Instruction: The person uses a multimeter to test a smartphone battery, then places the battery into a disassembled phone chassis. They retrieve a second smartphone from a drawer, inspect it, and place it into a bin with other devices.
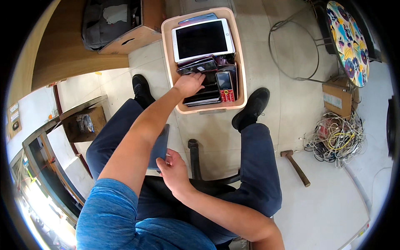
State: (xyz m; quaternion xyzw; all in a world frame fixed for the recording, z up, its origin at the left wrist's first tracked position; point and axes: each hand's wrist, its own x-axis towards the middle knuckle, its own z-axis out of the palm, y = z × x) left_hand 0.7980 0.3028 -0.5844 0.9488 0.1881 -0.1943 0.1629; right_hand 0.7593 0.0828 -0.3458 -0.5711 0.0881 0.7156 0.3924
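Note:
A beige plastic bin (pixel 243 83) on the floor between my feet holds several flat devices. My left hand (pixel 190 85) reaches into it with fingers apart, touching the dark phones (pixel 202 66) stacked on edge there; I see no device clearly gripped. Across the bin's far half lies a white-framed tablet (pixel 202 40) with a black screen. Beside my left fingers stands a keypad phone (pixel 225 86) with red keys. Over my lap, my right hand (pixel 173 171) pinches the edge of a flat blue-grey slab (pixel 160 148), perhaps a tablet or phone, partly hidden by my left forearm.
A hammer (pixel 296 168) lies on the floor at the right, near a tangled heap of cables (pixel 338 139). A cardboard box (pixel 337 100) and a flower-patterned round stool (pixel 348 41) stand beyond. At the far left, a grey bag (pixel 98 29) sits beside a larger box (pixel 137 41).

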